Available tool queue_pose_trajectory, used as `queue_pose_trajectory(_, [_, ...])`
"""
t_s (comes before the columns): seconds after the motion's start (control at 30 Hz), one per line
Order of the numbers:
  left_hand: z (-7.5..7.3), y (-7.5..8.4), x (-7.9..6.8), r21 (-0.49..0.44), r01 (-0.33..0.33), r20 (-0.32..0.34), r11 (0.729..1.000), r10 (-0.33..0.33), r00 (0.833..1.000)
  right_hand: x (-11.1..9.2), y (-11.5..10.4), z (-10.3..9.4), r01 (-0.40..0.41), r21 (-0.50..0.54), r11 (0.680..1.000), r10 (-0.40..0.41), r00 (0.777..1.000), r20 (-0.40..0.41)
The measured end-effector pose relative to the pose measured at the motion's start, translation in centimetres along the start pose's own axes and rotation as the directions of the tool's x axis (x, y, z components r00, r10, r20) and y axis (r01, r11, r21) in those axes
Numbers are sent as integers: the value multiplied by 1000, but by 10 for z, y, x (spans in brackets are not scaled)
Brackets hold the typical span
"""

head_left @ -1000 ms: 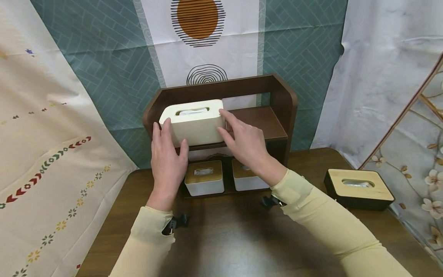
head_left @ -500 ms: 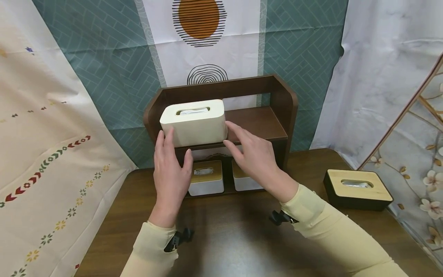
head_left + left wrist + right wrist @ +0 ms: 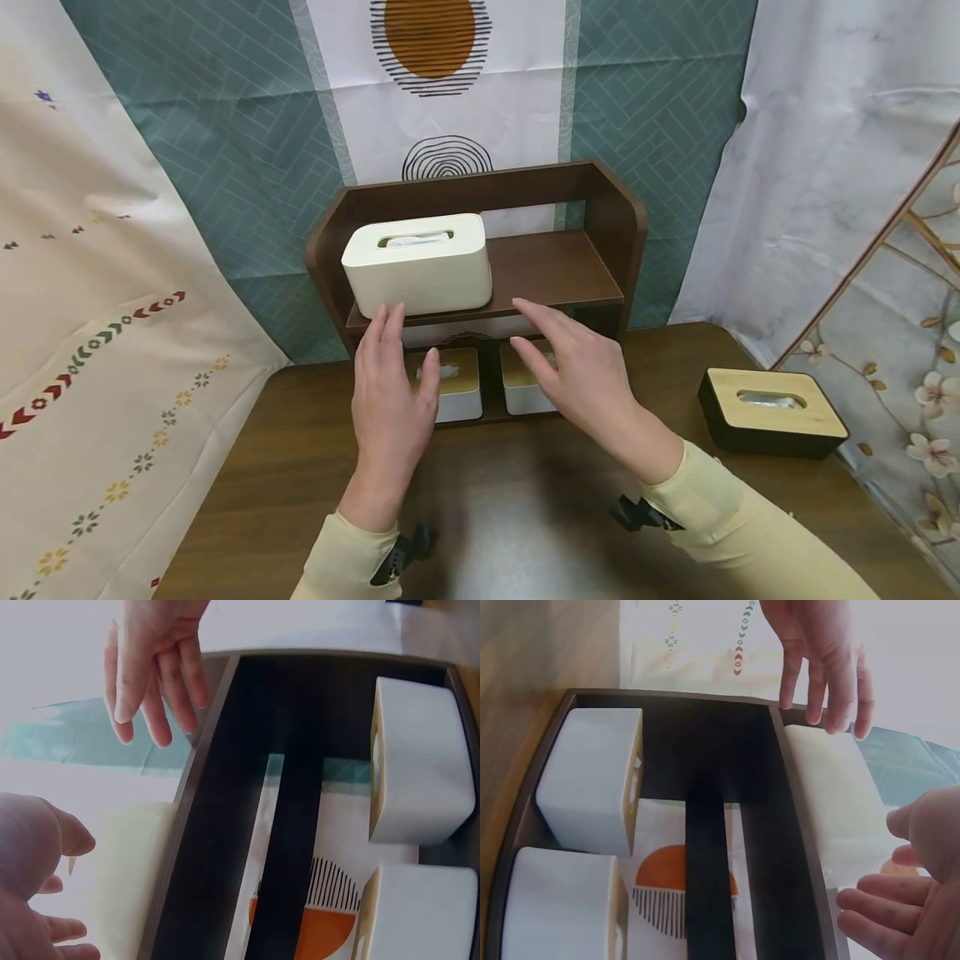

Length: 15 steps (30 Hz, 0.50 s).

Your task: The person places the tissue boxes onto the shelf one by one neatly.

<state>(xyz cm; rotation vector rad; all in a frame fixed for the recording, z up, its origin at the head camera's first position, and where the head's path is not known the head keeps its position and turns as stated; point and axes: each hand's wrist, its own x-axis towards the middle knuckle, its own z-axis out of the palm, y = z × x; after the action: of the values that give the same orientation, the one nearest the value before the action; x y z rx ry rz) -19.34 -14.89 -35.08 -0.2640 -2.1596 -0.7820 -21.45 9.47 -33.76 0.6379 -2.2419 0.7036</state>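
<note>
On the left half of the upper shelf stands a cream tissue box [image 3: 420, 271], white tissue showing in its top slot. My left hand [image 3: 393, 400] is held up in front of the shelf's left part, fingers extended, fingertips near the box's lower front edge in the head view. To the right, my right hand [image 3: 585, 375] hovers apart from the box, its fingers relaxed and holding nothing. The right wrist view shows the cream tissue box [image 3: 836, 799] with both hands away from it. Partly hidden behind my hands are two white tissue boxes with wooden lids [image 3: 459, 404] on the lower level.
The dark brown two-level shelf [image 3: 558, 267] stands at the back of the wooden table [image 3: 510, 517]. A black tissue box with a light wooden lid [image 3: 776, 412] sits on the table at the right. Patterned cloths [image 3: 645, 108] hang behind and at both sides.
Both hands have come off the cream tissue box and drawn back toward me, the right one also moving rightward. The box stays in its place on the upper shelf.
</note>
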Motion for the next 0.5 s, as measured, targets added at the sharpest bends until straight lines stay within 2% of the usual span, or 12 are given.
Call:
queue_pose_trajectory(0.27, [13,9,-16,-42,-48,-11,998,47,999,-22,9,-11,-19,-27,999,19,1000,-1])
queue_pose_trajectory(0.5, [24,18,-27,-63,-80,10,995,81,997,-42,23,-22,-61,-71,996,62,998,13])
